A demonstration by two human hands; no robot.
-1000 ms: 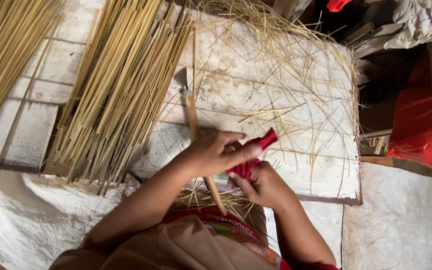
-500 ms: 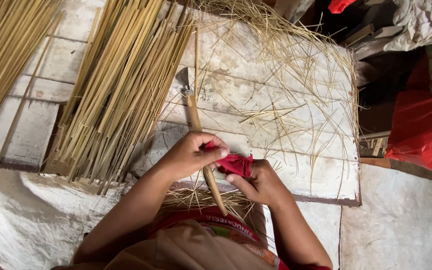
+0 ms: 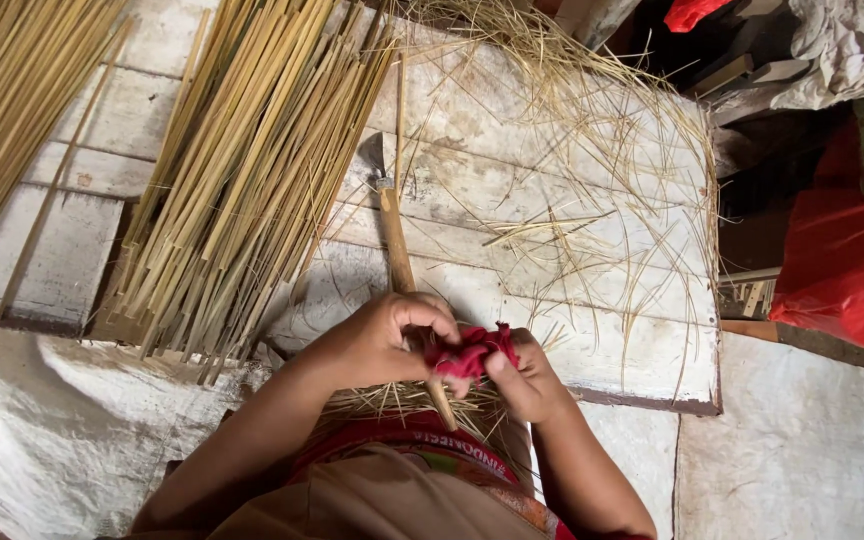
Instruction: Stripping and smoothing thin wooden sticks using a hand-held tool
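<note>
Both hands meet low in the middle of the view, over the near edge of a white wooden board (image 3: 592, 240). My left hand (image 3: 377, 340) and my right hand (image 3: 527, 380) pinch a small crumpled red cloth (image 3: 467, 355) between their fingers. Under the hands lies a knife with a wooden handle (image 3: 397, 255), its metal blade pointing away from me. A thick bundle of split bamboo strips (image 3: 242, 170) lies to the left of the knife.
A second bundle of bamboo strips (image 3: 7, 110) lies at the far left. Thin bamboo shavings (image 3: 592, 130) are strewn over the board's right half. A red plastic bag (image 3: 847, 260) and clutter sit at the right. White sacking (image 3: 52, 420) covers the floor near me.
The red cloth, stretched out a second ago, is now bunched into a small wad. Both hands have drawn closer to my body and closer together.
</note>
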